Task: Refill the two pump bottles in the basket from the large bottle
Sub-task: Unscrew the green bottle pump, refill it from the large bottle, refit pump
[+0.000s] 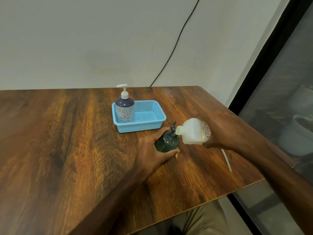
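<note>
1. Large bottle (193, 131): translucent white with a red-printed label, tipped on its side in the air. Its open mouth points left, right at the neck of the dark pump bottle (166, 143).
2. My right hand (218, 131) wraps the large bottle from its base end, fingers curled round the body in a firm clamp.
3. The dark pump bottle stands on the table (67, 141), outside the basket (144, 127) and just in front of its near right corner. A black pump top sits at the neck; can't tell if it's screwed down or loose.
4. My left hand (152, 153) grips the dark bottle's body from the left, fingers round the far side and thumb round the near side.
5. Small yellowish bit on the table at my left thumb tip; can't identify it.
6. The basket is light blue perforated plastic. The second pump bottle (124, 111) stands upright in its left end: white pump, dark shoulder, pale flowered body, small sticker. The right end of the basket shows bare floor.
7. A thin white strip (227, 160) lies on the table under my right forearm.
8. Behind: a black cable (177, 39) runs down the pale wall to the table's back edge. A dark-framed glass panel (279, 99) is on the right.
</note>
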